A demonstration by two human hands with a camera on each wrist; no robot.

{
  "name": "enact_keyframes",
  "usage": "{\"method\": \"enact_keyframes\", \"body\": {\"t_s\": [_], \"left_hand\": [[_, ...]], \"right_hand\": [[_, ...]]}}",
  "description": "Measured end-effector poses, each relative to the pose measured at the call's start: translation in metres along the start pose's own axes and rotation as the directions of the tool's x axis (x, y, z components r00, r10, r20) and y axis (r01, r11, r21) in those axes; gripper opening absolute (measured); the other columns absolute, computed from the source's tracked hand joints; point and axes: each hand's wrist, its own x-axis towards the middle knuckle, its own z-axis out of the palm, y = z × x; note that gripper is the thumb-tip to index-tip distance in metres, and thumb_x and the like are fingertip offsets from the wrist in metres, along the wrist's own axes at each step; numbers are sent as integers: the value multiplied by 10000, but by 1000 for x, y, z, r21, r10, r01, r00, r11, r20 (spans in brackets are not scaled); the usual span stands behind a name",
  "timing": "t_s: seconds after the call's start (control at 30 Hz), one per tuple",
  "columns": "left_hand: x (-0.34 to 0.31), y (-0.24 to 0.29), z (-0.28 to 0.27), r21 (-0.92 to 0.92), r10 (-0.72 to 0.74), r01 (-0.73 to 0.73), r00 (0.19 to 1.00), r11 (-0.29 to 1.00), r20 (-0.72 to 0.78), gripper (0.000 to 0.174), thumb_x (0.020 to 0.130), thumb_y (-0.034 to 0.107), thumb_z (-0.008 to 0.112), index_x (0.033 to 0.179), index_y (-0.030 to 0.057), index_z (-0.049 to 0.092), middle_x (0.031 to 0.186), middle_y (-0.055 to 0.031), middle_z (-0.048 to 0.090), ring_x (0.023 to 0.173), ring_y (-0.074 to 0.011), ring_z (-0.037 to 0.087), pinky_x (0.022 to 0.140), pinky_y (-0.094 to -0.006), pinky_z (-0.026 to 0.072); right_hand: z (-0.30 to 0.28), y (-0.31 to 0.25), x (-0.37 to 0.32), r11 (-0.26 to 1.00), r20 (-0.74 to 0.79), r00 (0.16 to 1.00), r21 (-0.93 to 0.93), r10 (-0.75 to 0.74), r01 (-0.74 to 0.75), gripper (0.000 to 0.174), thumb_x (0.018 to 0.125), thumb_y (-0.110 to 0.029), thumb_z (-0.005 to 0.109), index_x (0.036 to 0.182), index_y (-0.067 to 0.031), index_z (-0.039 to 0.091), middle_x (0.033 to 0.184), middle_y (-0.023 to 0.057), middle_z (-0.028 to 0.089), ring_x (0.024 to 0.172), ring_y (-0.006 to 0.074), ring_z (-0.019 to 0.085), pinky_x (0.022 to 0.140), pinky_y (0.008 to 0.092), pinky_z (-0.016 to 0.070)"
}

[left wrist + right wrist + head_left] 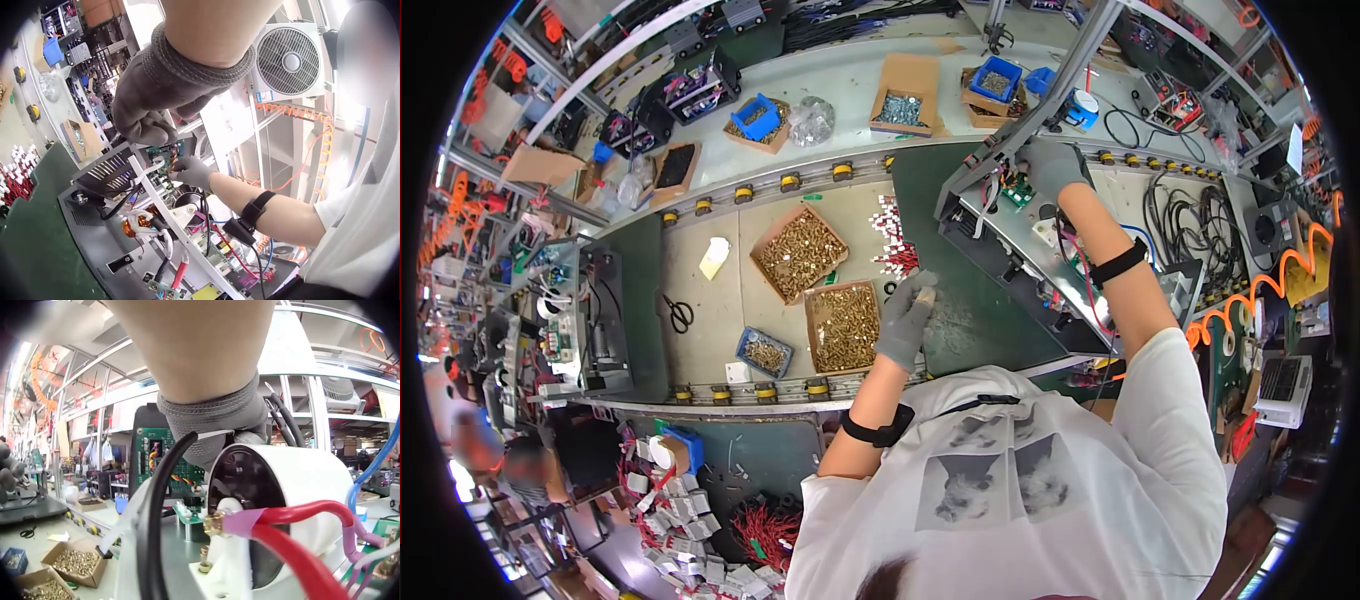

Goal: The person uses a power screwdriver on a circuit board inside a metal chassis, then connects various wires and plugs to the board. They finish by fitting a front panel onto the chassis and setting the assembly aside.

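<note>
My gloved left hand (905, 322) hovers by the green mat (975, 325), right of the box of brass fasteners (843, 328). In the left wrist view its fingers (153, 130) are curled in; I cannot tell whether they hold a small part. At the far end of an open metal equipment chassis (94, 215), my gloved right hand (1055, 168) reaches in by a green circuit board (1018, 190). In the right wrist view a white cylinder (312, 481) and a black cable (156, 531) stand before that hand, and its fingertips are hidden. Red cables (300, 550) bolt onto the cylinder's end.
Red-and-white connectors (892, 240) lie left of the mat. Another box of brass fasteners (800, 252), a blue tray (764, 352) of small parts and black scissors (679, 314) are on the bench. Roller rails (790, 182) edge it; another chassis (603, 320) stands far left.
</note>
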Motion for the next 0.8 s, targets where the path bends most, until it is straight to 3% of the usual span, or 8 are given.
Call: {"method": "enact_keyframes", "body": {"t_s": [0.07,0.2,0.4,0.5,0.57,0.8], "left_hand": [[0,-7,-4,-16,-15,15,1000,1000,-18,259,902,158,512,1125,36,564,885,-18,588,669,-61,491,593,-199,413],[0,-18,-9,-49,-43,41,999,998,-30,253,898,166,523,1108,33,569,879,-18,586,659,-58,485,578,-199,409],[-2,-25,-16,-44,-32,30,999,999,-40,242,895,158,515,1092,29,570,866,-17,585,643,-60,470,563,-200,395],[-5,-26,-21,-85,-52,48,997,995,-51,246,893,148,508,1095,24,574,864,-21,584,633,-62,463,557,-200,386],[-5,-26,-22,-90,-71,64,994,994,-83,248,893,145,506,1096,21,575,858,-24,584,630,-62,462,555,-200,384],[-8,-30,-27,-133,-66,47,988,990,-142,260,899,138,498,1111,12,580,829,-22,589,622,-62,468,553,-199,386]], "right_hand": [[0,0,-3,999,-37,999,7,-34,34,161,745,-135,577,888,-126,651,938,108,629,821,313,628,711,398,495],[-1,3,4,997,-5,997,4,-73,73,174,735,-147,584,883,-143,676,925,115,641,814,319,629,703,400,496],[-17,-10,10,987,65,997,-153,-32,42,218,732,-168,575,897,-83,689,894,153,661,840,317,637,724,403,515],[-15,-13,8,991,59,998,-133,-10,18,223,748,-174,560,885,-50,683,905,163,660,866,311,638,745,396,519],[-7,-12,10,997,3,997,15,80,-80,237,754,-190,555,896,-51,683,919,165,659,874,316,636,748,389,520],[12,-3,22,997,-1,997,36,72,-72,259,766,-216,555,903,-34,678,931,192,653,877,335,632,782,396,512]]}}
